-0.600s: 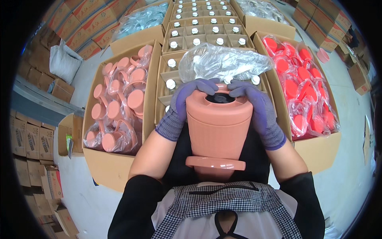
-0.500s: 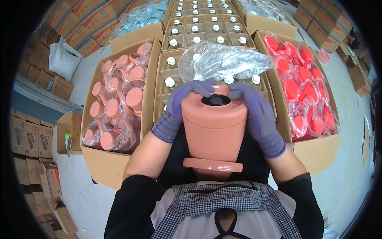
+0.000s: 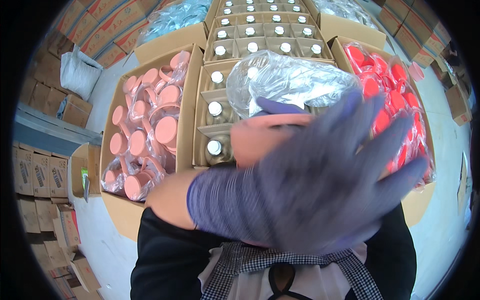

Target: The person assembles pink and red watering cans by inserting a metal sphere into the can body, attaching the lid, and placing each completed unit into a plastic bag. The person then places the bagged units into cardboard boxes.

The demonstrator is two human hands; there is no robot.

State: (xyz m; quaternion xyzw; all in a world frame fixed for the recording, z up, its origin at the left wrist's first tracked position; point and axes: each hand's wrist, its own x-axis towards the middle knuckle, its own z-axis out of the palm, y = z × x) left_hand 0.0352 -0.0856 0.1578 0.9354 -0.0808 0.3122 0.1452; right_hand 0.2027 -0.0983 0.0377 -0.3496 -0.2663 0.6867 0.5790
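My left hand (image 3: 305, 185), in a purple-grey knit glove, reaches across to the right over the pink plastic housing (image 3: 260, 140). It is blurred by motion, with its fingers spread apart. The hand covers most of the housing; only its left wall and upper rim show, above my lap. Gloved fingers of my right hand (image 3: 280, 106) show at the far rim of the housing, closed on it. The rest of my right hand and its forearm are hidden behind the left hand.
Ahead stands a divided carton of white-capped bottles (image 3: 215, 108) with a clear plastic bag (image 3: 300, 82) on it. Cartons of bagged pink parts (image 3: 139, 142) and bagged red parts (image 3: 397, 100) flank it. Farther back are a carton of pale blue parts (image 3: 177, 20) and stacked boxes (image 3: 107, 30).
My left hand has left the side of the housing and swung right across it, fingers spreading. The housing was upright between both hands with its black opening showing; now it is mostly covered.
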